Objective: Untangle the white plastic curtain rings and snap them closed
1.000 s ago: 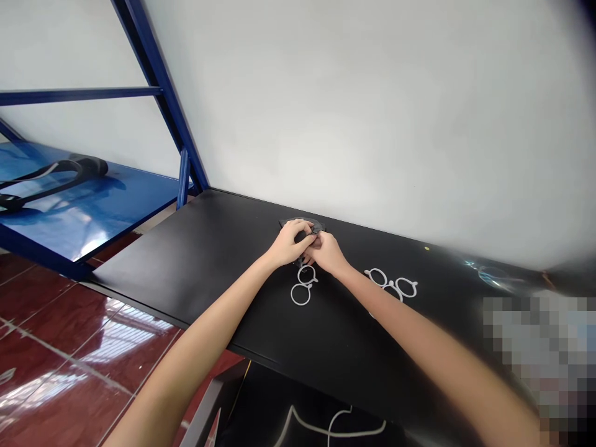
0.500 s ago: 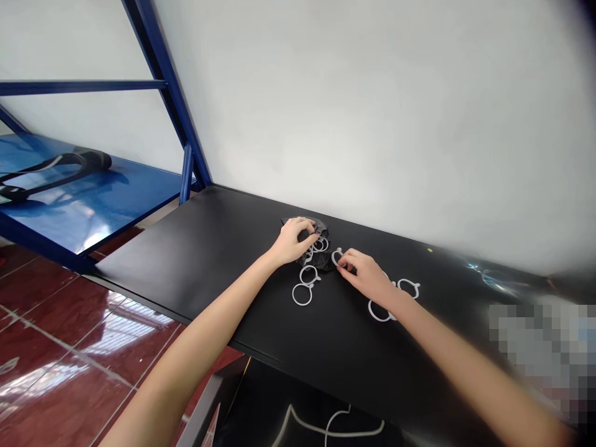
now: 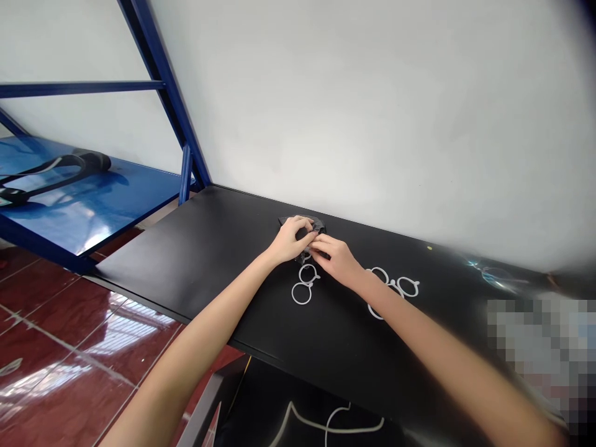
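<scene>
My left hand [image 3: 292, 239] is closed on a crumpled black plastic bag [image 3: 318, 225] that lies on the black tabletop [image 3: 195, 248]. At the bag's mouth, my right hand [image 3: 334, 256] has its fingers pinched together, touching or almost touching the left fingertips. What the right fingers hold is hidden; part of a white ring shows just below them. Two white plastic rings with small tabs, a nearer ring [image 3: 302, 294] and a farther ring [image 3: 308, 266], lie below the bag. Several more white rings [image 3: 408, 294] lie by my right forearm, which partly covers them.
A white wall [image 3: 372, 124] rises behind the table. To the left stands a blue metal frame with a blue shelf [image 3: 144, 192] carrying a black strap-like object [image 3: 95, 161]. Clear glasses or plastic [image 3: 498, 278] lie at right. A white cable [image 3: 326, 429] shows below the table edge.
My right hand has moved left to the bag, bringing the white ring it pinched; that ring is now out of sight. My left hand has stayed at the bag.
</scene>
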The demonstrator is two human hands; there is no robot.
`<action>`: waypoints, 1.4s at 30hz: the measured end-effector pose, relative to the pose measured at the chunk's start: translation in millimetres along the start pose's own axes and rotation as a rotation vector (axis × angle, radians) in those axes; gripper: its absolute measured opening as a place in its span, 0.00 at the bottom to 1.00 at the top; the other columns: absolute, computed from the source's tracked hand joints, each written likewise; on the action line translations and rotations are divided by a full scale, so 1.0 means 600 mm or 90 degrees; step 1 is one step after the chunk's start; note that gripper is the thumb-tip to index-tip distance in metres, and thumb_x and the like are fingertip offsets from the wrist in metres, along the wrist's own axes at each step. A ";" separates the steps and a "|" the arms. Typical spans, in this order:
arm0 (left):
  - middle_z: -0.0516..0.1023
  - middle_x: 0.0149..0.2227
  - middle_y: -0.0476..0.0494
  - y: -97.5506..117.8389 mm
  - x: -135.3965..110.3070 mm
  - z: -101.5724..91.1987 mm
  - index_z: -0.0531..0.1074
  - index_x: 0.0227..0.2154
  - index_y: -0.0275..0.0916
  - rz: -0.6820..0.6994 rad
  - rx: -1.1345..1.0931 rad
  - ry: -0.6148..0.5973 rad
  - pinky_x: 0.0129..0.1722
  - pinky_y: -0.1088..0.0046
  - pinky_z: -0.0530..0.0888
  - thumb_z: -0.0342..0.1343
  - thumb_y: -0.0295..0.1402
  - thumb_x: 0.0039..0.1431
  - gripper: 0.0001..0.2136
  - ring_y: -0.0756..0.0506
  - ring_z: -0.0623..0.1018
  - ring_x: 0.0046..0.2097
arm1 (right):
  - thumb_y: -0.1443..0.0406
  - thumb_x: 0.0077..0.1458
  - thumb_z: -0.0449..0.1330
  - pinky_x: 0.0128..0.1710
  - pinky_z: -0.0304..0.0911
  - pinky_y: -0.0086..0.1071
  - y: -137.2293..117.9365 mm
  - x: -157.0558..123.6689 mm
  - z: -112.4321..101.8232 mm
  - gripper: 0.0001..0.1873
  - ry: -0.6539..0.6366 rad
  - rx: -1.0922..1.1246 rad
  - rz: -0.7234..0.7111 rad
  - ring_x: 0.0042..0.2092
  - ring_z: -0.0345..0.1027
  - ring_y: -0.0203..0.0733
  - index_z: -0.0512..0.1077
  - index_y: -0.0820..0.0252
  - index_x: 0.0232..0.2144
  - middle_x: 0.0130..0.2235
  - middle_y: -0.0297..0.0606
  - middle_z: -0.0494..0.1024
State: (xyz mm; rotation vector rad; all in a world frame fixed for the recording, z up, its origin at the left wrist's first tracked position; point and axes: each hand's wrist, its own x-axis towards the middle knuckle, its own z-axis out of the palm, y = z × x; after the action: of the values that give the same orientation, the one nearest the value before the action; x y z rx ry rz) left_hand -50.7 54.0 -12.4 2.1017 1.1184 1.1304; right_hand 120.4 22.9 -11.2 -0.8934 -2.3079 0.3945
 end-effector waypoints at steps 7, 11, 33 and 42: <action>0.76 0.48 0.42 -0.003 0.002 -0.001 0.69 0.29 0.40 -0.018 -0.026 -0.008 0.56 0.59 0.67 0.54 0.34 0.60 0.05 0.42 0.74 0.52 | 0.68 0.63 0.52 0.42 0.69 0.36 0.011 0.000 0.026 0.12 0.068 -0.037 0.024 0.39 0.72 0.43 0.75 0.59 0.33 0.39 0.42 0.76; 0.77 0.48 0.42 -0.001 0.002 0.000 0.69 0.28 0.40 -0.009 -0.007 0.002 0.56 0.59 0.66 0.55 0.34 0.59 0.06 0.42 0.74 0.51 | 0.67 0.60 0.55 0.34 0.67 0.31 -0.006 -0.025 0.011 0.07 0.117 -0.003 0.047 0.32 0.70 0.38 0.73 0.58 0.31 0.34 0.38 0.74; 0.76 0.47 0.42 -0.001 0.002 0.001 0.70 0.29 0.41 0.016 0.011 -0.005 0.56 0.59 0.66 0.56 0.33 0.59 0.04 0.42 0.73 0.52 | 0.66 0.45 0.60 0.22 0.54 0.28 0.019 0.031 0.017 0.14 0.165 0.020 0.298 0.20 0.57 0.33 0.63 0.59 0.13 0.14 0.31 0.66; 0.76 0.47 0.43 0.002 0.003 -0.005 0.69 0.28 0.41 -0.008 0.009 0.010 0.55 0.59 0.67 0.55 0.34 0.60 0.06 0.42 0.73 0.51 | 0.56 0.55 0.58 0.18 0.70 0.32 0.007 0.027 0.015 0.14 0.162 0.246 0.387 0.23 0.75 0.43 0.74 0.62 0.32 0.26 0.41 0.80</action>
State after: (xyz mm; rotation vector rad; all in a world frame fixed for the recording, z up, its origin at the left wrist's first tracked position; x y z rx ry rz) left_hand -52.0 54.7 -9.4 2.0978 1.1486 1.1373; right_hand 107.4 36.3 -12.7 -1.3379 -1.6166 0.8891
